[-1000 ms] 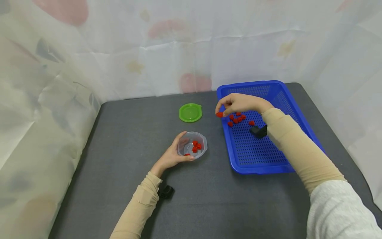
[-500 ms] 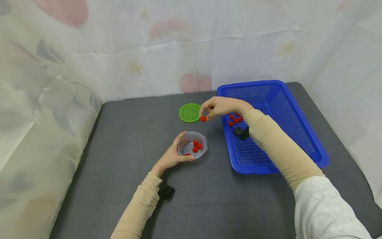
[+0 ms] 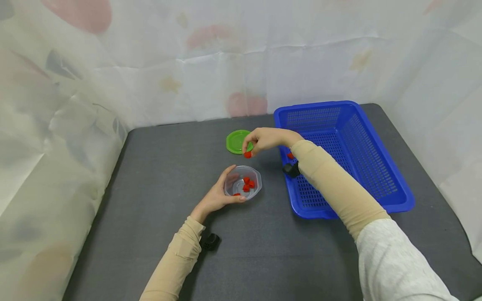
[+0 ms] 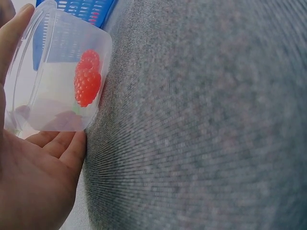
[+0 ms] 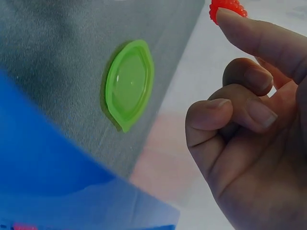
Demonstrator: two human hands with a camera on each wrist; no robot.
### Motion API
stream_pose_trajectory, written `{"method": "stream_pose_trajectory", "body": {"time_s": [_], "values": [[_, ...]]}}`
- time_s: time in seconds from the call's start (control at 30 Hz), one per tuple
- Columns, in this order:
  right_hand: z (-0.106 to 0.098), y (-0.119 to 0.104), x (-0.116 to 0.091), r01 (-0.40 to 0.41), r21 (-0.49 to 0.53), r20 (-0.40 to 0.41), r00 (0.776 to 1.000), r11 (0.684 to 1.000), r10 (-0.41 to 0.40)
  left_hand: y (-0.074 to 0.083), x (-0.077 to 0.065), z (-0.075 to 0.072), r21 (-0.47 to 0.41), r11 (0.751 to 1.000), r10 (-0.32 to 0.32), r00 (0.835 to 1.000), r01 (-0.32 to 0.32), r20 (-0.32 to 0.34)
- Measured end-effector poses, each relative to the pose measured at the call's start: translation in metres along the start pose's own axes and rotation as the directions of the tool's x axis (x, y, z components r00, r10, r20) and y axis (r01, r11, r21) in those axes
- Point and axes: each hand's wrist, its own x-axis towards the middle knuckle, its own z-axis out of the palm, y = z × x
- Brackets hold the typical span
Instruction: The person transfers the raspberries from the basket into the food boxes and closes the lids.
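My left hand [image 3: 217,196] grips a small clear plastic container [image 3: 257,177] at its left side, thumb along the near rim and fingers around the back. Inside lie several red raspberries [image 4: 88,84], bumpy and bright. Up and to the right of the container, my right hand [image 3: 266,139] pinches one raspberry [image 3: 247,154] between thumb and fingertip, above the table. In the right wrist view that raspberry [image 5: 226,10] shows at the thumb tip, with the other fingers curled in. A green lid [image 3: 235,142] lies on the table behind, partly covered by the right hand.
A blue perforated basket [image 3: 391,209] stands on the right under my right forearm. One raspberry [image 3: 290,155] shows at its left side; the arm hides more of the inside. White patterned sheeting [image 3: 211,75] hangs behind the grey table [image 3: 150,167].
My right hand has moved left and slightly nearer, carrying the pinched raspberry from the basket's edge to just beyond the container. The left hand and container have stayed in place.
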Motion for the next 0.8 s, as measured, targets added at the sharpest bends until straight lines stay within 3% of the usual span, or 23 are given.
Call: {"method": "stream_pose_trajectory", "body": {"time_s": [0.43,0.8], "values": [[0.015,-0.003,0.023,-0.053,-0.059,0.079,0.995,0.997,0.058,0.001,-0.002,0.0,0.006,1.0,0.003,1.0,-0.003,0.004],[0.033,-0.011,0.04,-0.102,-0.157,0.178,0.975,0.982,0.129,0.002,-0.003,0.0,-0.002,1.0,0.004,1.0,-0.004,0.007]]}}
